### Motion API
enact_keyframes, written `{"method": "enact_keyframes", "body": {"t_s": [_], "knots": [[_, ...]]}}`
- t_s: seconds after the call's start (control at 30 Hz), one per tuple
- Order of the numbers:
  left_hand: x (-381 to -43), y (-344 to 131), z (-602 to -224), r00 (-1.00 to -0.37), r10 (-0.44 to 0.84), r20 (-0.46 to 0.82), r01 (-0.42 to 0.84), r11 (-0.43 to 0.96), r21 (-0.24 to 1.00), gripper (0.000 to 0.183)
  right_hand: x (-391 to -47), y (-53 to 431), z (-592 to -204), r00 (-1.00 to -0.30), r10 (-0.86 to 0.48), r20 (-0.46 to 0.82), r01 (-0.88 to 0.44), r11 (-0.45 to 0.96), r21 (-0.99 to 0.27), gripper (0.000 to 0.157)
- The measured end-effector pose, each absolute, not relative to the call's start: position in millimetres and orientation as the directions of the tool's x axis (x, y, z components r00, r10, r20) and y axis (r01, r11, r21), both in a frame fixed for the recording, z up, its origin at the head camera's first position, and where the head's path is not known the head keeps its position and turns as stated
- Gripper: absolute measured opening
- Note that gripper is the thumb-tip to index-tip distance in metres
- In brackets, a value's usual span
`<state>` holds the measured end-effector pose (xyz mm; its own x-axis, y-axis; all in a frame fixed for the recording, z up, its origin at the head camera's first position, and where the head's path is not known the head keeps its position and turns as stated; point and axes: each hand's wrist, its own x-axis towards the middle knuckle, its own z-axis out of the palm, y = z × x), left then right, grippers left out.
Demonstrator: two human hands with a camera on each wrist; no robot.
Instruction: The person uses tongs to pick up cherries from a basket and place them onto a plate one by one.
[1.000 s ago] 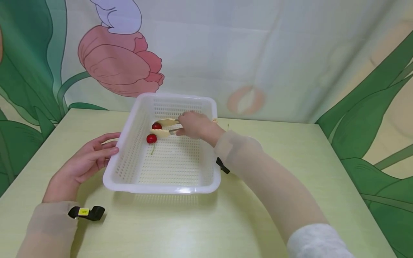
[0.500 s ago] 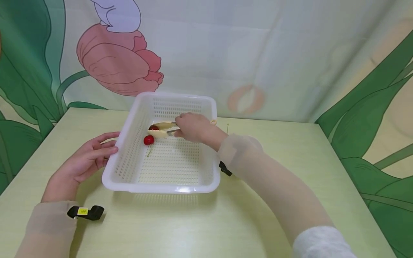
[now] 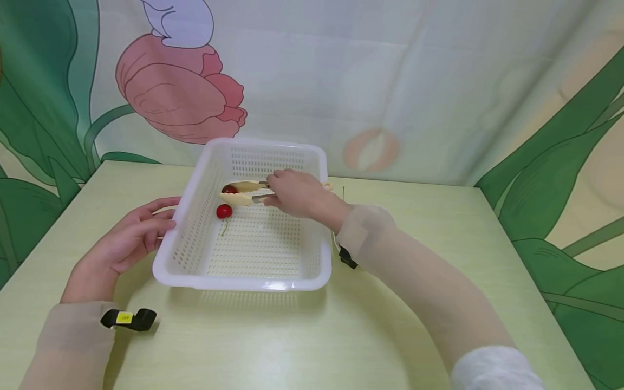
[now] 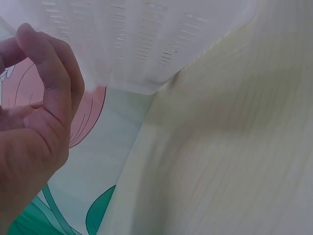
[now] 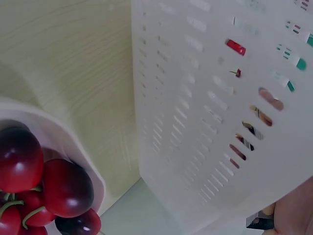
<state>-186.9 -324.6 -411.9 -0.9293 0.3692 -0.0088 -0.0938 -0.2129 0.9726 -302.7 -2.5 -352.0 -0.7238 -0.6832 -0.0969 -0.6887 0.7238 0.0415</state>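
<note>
A white plastic basket point(image 3: 244, 284) with slotted walls stands on the table. My left hand point(image 3: 134, 230) holds its left rim, fingers bent at the lip; the left wrist view shows these fingers point(image 4: 54, 73) from below. Over the basket, my right hand point(image 3: 297, 194) grips metal tongs point(image 3: 241, 198) with cream-coloured tips. Between the tips sits one red cherry point(image 3: 230, 189), partly hidden by them. A second cherry point(image 3: 224, 211), its green stem toward me, lies on the basket floor just in front of the tongs.
Right of the basket, a pale bowl point(image 5: 90, 161) holds several dark red cherries point(image 5: 68, 188); my right forearm point(image 3: 414, 271) hides most of it in the head view. A printed curtain point(image 3: 292, 81) hangs behind the table's back edge.
The tongs have moved slightly left, and the cherry between their tips has shifted left with them. The other cherry has shifted slightly left. My left hand has stayed at the rim.
</note>
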Motion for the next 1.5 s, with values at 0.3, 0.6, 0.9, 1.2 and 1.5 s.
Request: {"method": "enact_keyframes", "body": {"t_s": [0.3, 0.6, 0.9, 1.2, 1.5], "knots": [[-188.4, -324.4, -409.3, -0.923, 0.385, 0.007, -0.093, -0.241, 0.966, 0.046, -299.4, 8.2, -349.3, -0.716, -0.694, -0.077, -0.696, 0.718, 0.01, 0.04], [-190.3, -323.4, -409.8, -0.929, 0.37, 0.004, -0.093, -0.244, 0.965, 0.045, -296.0, 24.0, -338.1, -0.718, -0.696, -0.027, -0.694, 0.718, -0.061, 0.046], [-188.7, -323.8, -410.3, -0.919, 0.394, 0.003, -0.109, -0.261, 0.959, 0.044, -298.4, 40.2, -335.8, -0.702, -0.711, 0.036, -0.711, 0.698, -0.082, 0.05], [-187.4, -324.5, -411.2, -0.92, 0.391, 0.01, -0.104, -0.272, 0.957, 0.044, -292.4, 53.2, -332.8, -0.703, -0.707, 0.078, -0.711, 0.696, -0.101, 0.05], [-187.0, -325.0, -413.4, -0.922, 0.387, 0.016, -0.099, -0.275, 0.956, 0.045, -285.7, 69.2, -334.1, -0.677, -0.725, 0.128, -0.736, 0.669, -0.1, 0.05]]}}
